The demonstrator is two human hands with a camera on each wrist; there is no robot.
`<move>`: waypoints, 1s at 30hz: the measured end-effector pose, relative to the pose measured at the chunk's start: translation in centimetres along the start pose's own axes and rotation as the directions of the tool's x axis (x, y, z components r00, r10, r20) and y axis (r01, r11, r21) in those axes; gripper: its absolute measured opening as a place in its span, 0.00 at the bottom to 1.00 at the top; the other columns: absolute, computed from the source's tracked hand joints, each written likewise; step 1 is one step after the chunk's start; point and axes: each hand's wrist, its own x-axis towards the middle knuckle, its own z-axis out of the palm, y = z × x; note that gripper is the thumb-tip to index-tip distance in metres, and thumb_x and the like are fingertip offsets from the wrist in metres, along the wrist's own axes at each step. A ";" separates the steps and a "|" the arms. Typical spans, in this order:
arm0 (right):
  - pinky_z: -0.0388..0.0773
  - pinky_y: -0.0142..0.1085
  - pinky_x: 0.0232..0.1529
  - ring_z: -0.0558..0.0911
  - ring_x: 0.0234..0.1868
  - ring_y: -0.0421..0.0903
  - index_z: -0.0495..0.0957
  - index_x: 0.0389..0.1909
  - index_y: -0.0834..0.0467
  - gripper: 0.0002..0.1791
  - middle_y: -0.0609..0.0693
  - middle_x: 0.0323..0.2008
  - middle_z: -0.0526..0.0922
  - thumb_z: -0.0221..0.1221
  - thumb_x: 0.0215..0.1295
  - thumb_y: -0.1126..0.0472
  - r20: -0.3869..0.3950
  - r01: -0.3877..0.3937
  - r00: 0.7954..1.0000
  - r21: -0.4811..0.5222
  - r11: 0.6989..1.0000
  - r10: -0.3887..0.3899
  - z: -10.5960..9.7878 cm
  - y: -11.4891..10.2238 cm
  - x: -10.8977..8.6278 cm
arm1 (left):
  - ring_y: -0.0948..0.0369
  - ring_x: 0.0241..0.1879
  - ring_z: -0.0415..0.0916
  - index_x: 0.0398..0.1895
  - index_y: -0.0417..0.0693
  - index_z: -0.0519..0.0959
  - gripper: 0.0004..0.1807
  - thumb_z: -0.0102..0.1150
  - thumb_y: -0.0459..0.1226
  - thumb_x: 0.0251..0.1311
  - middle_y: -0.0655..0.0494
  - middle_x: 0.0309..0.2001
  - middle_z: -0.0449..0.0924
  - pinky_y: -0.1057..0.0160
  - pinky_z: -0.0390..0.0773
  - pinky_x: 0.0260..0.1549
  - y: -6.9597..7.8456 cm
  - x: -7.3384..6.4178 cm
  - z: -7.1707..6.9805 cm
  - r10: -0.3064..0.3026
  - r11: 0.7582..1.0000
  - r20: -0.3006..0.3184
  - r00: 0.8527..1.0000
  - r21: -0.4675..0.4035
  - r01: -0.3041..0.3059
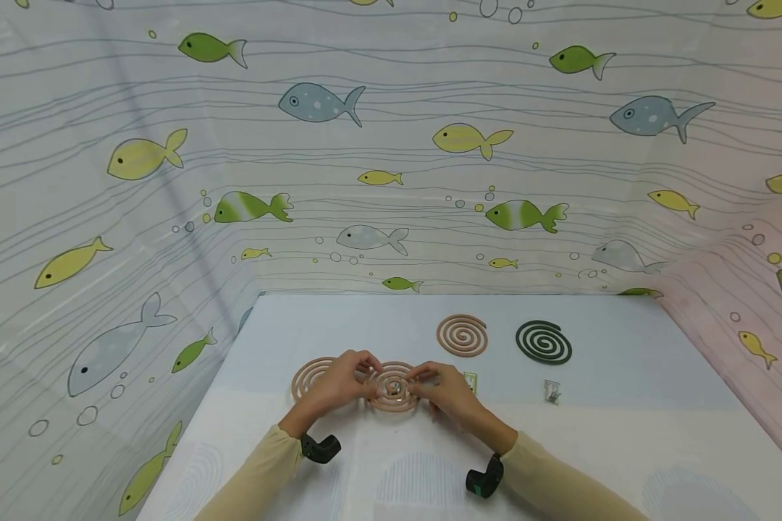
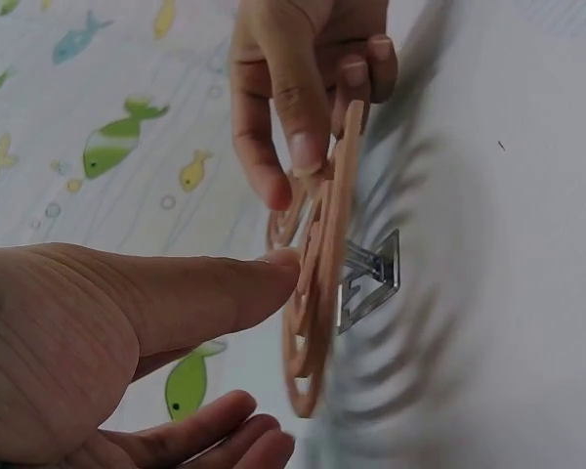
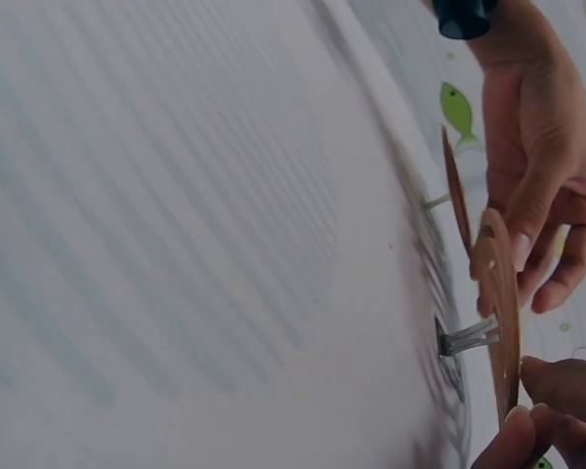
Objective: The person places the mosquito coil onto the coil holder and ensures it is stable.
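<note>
A brown mosquito coil (image 1: 393, 407) sits raised on a small metal stand (image 2: 371, 269) between my two hands. My left hand (image 1: 339, 382) is at its left side, the thumb (image 2: 244, 293) touching the coil and the other fingers loosely extended. On the opposite side my right hand (image 1: 452, 396) pinches the rim between thumb and fingers, as the right wrist view shows. A second brown coil (image 1: 300, 376), partly hidden by my left hand, is held up on its own stand (image 3: 437, 201).
Farther back lie a brown coil (image 1: 462, 336) and a dark green coil (image 1: 544, 342). A small flat stand (image 1: 471, 381) is just beyond my right hand, and another metal stand (image 1: 552, 391) lies farther right. Fish-patterned sheets (image 1: 378, 239) enclose the table (image 1: 625, 405).
</note>
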 end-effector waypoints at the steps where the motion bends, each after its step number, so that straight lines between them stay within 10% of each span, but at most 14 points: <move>1: 0.71 0.33 0.17 0.71 0.13 0.41 0.86 0.48 0.55 0.13 0.54 0.49 0.83 0.71 0.64 0.60 -0.010 -0.004 1.000 -0.010 1.000 0.004 -0.2 -0.1 0.0 | 0.41 0.57 0.76 0.46 0.40 0.82 0.17 0.77 0.32 0.54 0.44 0.51 0.79 0.42 0.77 0.55 0.0 0.0 0.0 0.000 1.000 -0.003 1.000 0.004 0.000; 15: 0.73 0.36 0.23 0.73 0.19 0.44 0.84 0.53 0.58 0.17 0.56 0.51 0.82 0.71 0.65 0.58 -0.057 -0.017 0.998 0.025 1.000 0.018 -3.7 -0.9 0.3 | 0.45 0.58 0.77 0.48 0.44 0.83 0.15 0.75 0.36 0.59 0.50 0.51 0.82 0.49 0.79 0.53 1.0 2.0 -0.2 -0.035 0.999 -0.093 0.995 -0.001 0.036; 30: 0.76 0.38 0.27 0.73 0.23 0.45 0.81 0.58 0.61 0.19 0.60 0.54 0.80 0.67 0.69 0.58 -0.147 -0.013 0.989 0.081 0.997 0.025 -8.9 0.0 1.3 | 0.54 0.52 0.79 0.53 0.44 0.81 0.17 0.71 0.40 0.65 0.44 0.56 0.81 0.52 0.79 0.51 1.8 6.5 0.7 -0.022 0.998 -0.055 0.998 -0.062 0.018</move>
